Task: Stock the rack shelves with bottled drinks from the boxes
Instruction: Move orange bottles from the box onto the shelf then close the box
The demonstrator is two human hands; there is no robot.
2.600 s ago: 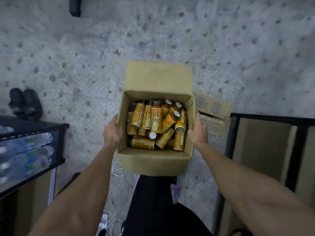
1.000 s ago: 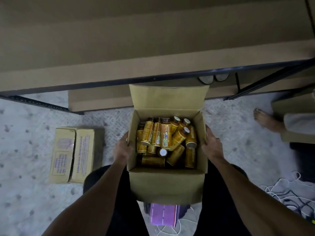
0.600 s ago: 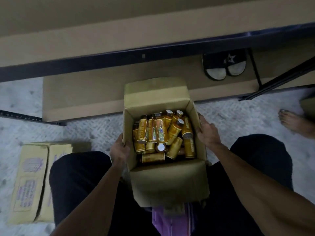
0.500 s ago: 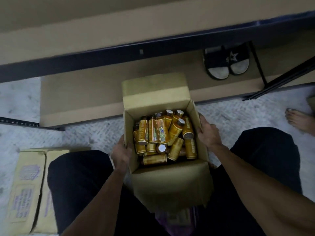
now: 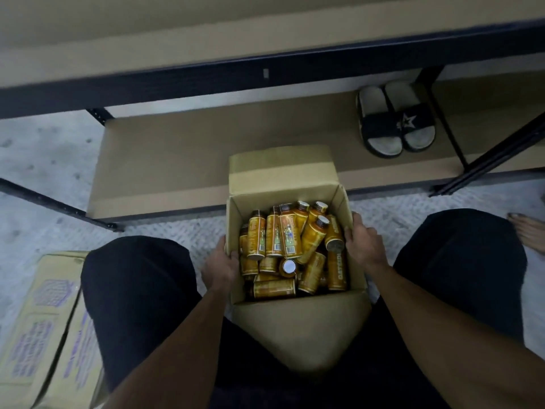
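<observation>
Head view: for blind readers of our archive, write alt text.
Left hand and right hand grip opposite sides of an open brown cardboard box of jumbled golden-labelled bottles, before a low tan rack shelf bearing black slide sandals.

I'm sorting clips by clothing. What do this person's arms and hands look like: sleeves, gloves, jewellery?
The left arm and right arm are bare as far up as the view shows: no sleeves. The left hand and right hand wear no gloves, and no watch, ring or bracelet shows.
</observation>
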